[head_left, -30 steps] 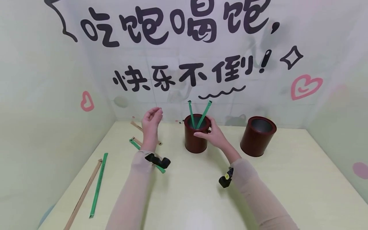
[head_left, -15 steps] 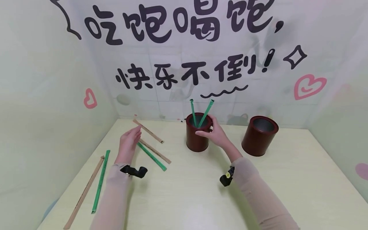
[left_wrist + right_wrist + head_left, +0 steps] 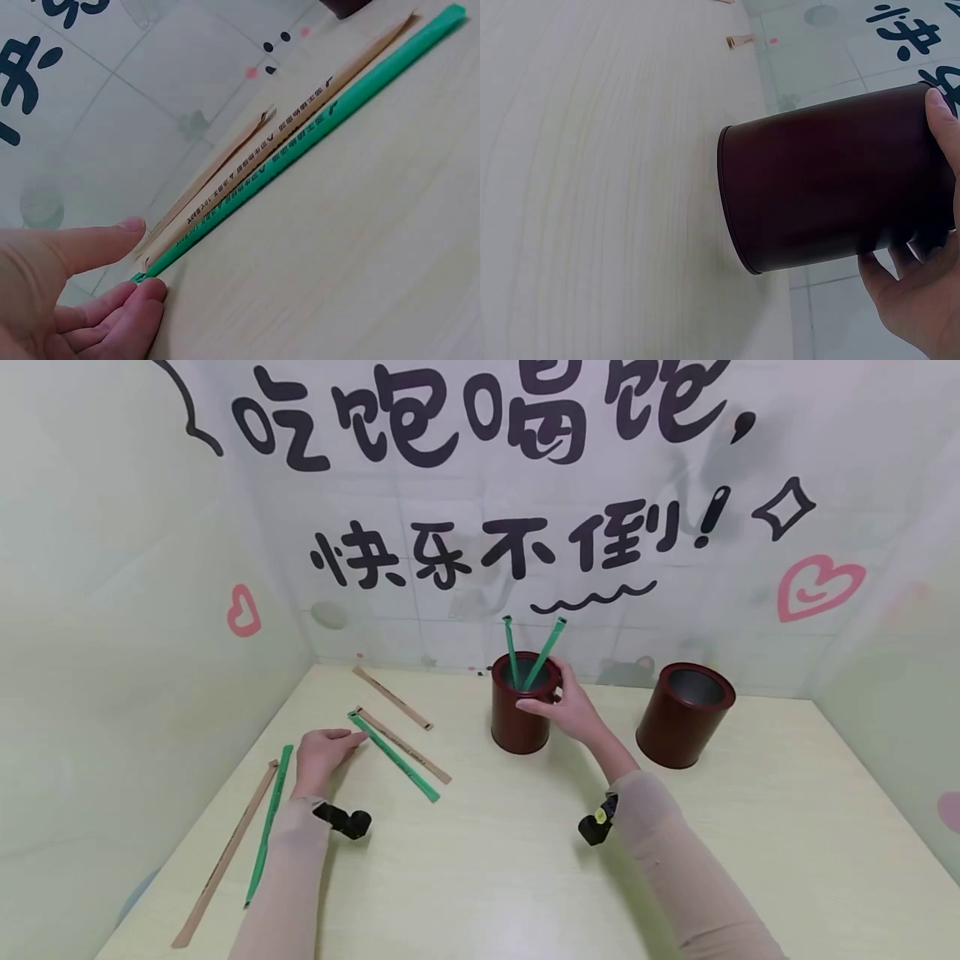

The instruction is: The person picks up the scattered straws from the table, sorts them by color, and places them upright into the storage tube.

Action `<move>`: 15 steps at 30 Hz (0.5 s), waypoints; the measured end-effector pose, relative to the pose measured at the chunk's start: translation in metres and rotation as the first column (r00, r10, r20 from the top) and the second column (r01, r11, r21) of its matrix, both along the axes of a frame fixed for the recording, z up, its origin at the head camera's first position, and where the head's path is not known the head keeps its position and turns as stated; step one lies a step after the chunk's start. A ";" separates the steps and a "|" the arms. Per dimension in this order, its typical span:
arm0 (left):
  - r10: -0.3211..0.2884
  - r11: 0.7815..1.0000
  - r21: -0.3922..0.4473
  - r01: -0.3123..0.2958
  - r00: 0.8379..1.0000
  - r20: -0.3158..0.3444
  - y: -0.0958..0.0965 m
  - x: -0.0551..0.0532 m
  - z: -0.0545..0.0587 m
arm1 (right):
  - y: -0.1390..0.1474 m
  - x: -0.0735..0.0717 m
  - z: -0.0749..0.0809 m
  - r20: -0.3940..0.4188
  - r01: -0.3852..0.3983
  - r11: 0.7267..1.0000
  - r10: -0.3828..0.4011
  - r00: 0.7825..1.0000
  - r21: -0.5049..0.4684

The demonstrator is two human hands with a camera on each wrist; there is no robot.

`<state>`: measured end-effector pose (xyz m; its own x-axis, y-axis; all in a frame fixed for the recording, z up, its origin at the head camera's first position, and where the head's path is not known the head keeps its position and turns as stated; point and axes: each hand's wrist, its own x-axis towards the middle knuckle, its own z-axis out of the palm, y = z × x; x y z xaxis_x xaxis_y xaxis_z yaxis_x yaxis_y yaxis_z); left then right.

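Observation:
My left hand [image 3: 324, 758] is low over the table beside the upper left end of a green wrapped straw [image 3: 401, 762]. In the left wrist view, the thumb stands apart from the fingers [image 3: 154, 294], which are at the straw's near end. A brown wrapped straw [image 3: 408, 746] lies alongside the green one, and another brown straw [image 3: 393, 697] lies behind. My right hand [image 3: 572, 706] grips a dark red cylindrical holder [image 3: 517, 727] near its rim, thumb on the front side. Two green straws [image 3: 545, 652] lean out of that holder. The right wrist view shows the holder's dark side [image 3: 825, 180].
A second dark red holder [image 3: 682, 731] stands on the right of the pale table [image 3: 495, 860]. Another brown straw [image 3: 225, 860] and a green straw [image 3: 273, 810] lie at the left, the green one partly behind my left sleeve. A printed wall cloth [image 3: 435, 627] closes off the back.
My left hand has moved left and down from above the table to the green straw's end. My right hand keeps its hold on the holder. The head view has shifted slightly.

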<state>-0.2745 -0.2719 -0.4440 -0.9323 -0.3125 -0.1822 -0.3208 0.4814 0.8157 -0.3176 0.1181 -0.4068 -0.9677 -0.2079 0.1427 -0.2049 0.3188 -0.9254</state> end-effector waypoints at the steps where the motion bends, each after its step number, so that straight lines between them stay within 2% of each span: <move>1: -0.007 1.000 -0.021 0.007 1.000 -0.002 -0.001 -0.001 -0.001 | 0.000 0.000 0.000 0.000 0.002 1.000 -0.002 1.000 0.000; 5: -0.036 0.994 -0.101 0.036 0.999 0.005 -0.001 -0.005 0.000 | 0.001 0.001 0.001 0.000 -0.002 1.000 0.002 1.000 -0.004; 10: -0.075 0.974 -0.214 0.073 0.997 0.001 0.002 -0.007 0.002 | 0.000 0.001 0.001 -0.005 -0.010 1.000 0.010 1.000 -0.006; 15: -0.088 0.962 -0.257 0.092 0.996 0.029 0.006 -0.008 0.003 | 0.000 0.001 0.002 -0.003 -0.012 1.000 0.012 1.000 -0.001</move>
